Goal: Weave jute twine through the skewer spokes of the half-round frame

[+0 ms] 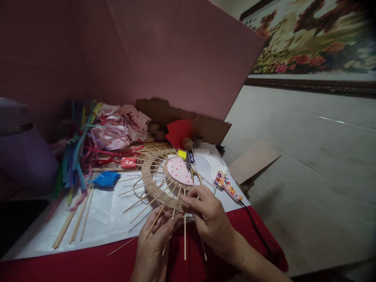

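Observation:
A round twine weaving [147, 181] with thin wooden sticks radiating from it is held up at the table's front. Its centre carries a pale pink dotted fabric patch [179, 170] edged with twine. My left hand [157, 239] grips the near edge from below, its fingers among the sticks. My right hand [213, 215] pinches at the near right part of the woven band; whether a loose twine end is between the fingertips is hidden. Just beyond the weaving lie scissors [194, 175] with gold-coloured handles, partly covered by it.
A floral-patterned glue gun [227, 187] with a black cord lies right. Pipe cleaners [73, 156], pink fabric [117, 125] and a blue packet [106, 179] are at left. Loose sticks [76, 219] rest on white paper [108, 215]. A twine ball [188, 143] and red sheet [178, 131] stand behind.

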Demonstrator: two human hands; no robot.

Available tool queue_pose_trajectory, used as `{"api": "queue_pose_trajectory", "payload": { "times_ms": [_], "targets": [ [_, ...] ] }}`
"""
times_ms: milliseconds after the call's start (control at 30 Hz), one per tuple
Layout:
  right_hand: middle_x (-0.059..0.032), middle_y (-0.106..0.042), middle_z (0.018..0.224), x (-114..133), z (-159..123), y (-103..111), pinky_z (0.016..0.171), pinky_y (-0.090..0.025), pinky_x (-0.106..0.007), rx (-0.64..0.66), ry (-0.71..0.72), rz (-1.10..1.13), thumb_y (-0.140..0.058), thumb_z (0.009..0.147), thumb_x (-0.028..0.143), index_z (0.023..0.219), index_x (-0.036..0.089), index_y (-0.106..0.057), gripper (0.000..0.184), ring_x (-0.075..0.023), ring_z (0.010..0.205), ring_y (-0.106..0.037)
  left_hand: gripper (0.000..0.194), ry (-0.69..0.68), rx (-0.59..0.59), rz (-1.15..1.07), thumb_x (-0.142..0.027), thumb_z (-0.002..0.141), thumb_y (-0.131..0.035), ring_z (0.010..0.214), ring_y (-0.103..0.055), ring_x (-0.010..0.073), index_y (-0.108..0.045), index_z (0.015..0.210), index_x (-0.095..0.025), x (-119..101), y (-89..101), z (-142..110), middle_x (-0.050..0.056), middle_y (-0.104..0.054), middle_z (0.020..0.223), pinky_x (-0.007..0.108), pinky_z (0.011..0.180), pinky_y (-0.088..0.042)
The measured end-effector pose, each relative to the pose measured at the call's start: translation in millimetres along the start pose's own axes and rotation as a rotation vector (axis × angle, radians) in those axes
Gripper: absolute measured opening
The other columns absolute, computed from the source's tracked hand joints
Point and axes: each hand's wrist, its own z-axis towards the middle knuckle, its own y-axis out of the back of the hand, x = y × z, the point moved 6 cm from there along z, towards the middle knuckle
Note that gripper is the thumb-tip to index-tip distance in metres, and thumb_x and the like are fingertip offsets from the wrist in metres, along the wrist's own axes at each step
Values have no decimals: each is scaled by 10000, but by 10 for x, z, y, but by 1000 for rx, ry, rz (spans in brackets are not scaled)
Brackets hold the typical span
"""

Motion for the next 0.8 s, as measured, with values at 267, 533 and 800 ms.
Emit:
{"api": "queue_pose_trajectory", "payload": {
  "times_ms": [267,533,800],
  "targets": [
    [-98,-600,1038,-723,-144,80,752,-466,-325,-308,-583,520,-572,788,362,1053,161,-595,333,-206,909,-571,474,5,-40,1,-100,517,-772,929,-647,285,-621,964,-146,-9,37,-5,94,-706,938,283,755,-558],
    [-60,-690,697,-856,201,-314,571,-478,-222,-42,-812,1265,-690,701,373,773,98,-641,289,-135,597,-629,520,18,-24,-21,-104,457,-803,949,-635,309,-618,938,-171,-22,77,-27,88,-703,979,309,750,-566],
    [-119,-703,692,-867,307,-601,711,-529,-326,118,-969,1572,-720,685,202,887,21,-612,292,-195,651,-680,419,-48,45,5,-155,470,-810,955,-629,322,-663,861,-187,-35,90,-179,106,-697,991,351,775,-544]
  ]
}}
